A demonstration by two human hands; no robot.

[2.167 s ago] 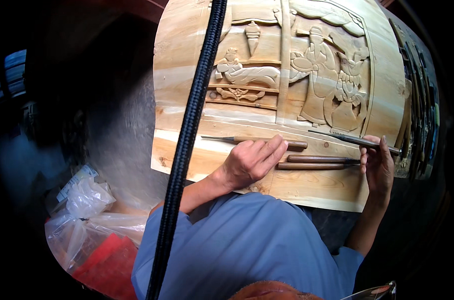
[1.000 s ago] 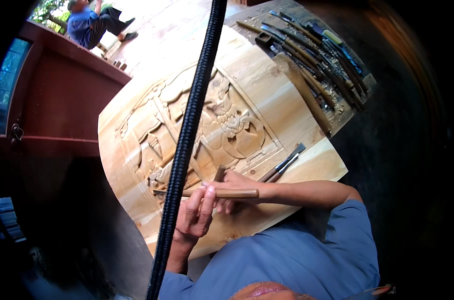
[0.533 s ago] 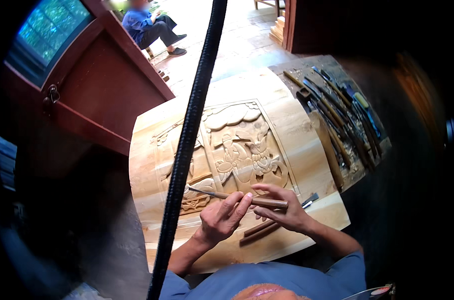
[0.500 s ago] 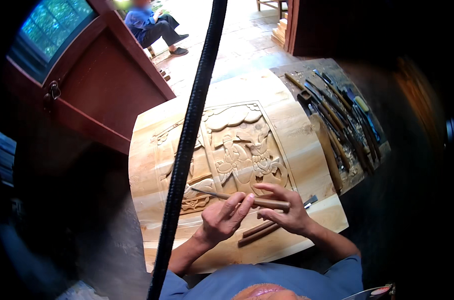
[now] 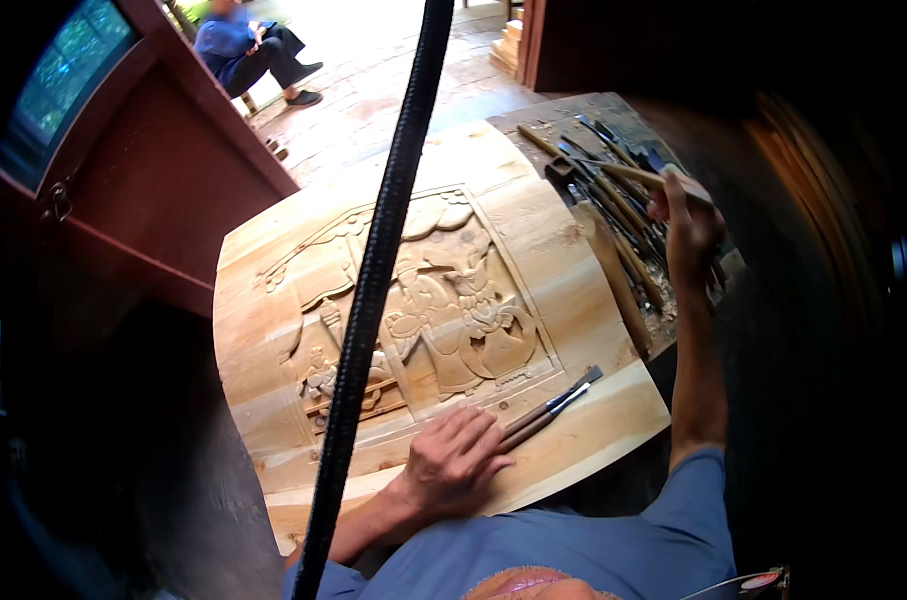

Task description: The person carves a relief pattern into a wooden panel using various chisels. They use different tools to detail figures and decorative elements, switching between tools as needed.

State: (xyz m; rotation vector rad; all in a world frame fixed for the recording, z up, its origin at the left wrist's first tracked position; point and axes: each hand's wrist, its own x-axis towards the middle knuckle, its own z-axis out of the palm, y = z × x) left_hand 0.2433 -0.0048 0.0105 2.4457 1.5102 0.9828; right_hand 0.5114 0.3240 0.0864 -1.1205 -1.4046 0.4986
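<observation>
A pale wooden panel (image 5: 563, 270) carved with figures in relief lies in front of me. At its near edge my left hand (image 5: 453, 455) rests with curled fingers over the handle ends of two chisels (image 5: 538, 420). Their metal ends point to the far right, and the hand hides the rear of the handles. My right hand (image 5: 691, 230) reaches out over the tools at the right, closed round a wooden-handled chisel (image 5: 638, 174). That chisel's thin blade points left, above the other tools.
Several carving tools (image 5: 623, 215) lie among wood shavings on a worktop (image 5: 613, 108) right of the panel. A reddish door (image 5: 163, 150) stands at the left. Beyond the doorway a person (image 5: 258, 55) sits. A dark cable (image 5: 383, 240) crosses the view.
My right hand has carried the chisel from above the panel to the tools at the right. The left hand has let go of it and come down onto the two chisels. The view has shifted.
</observation>
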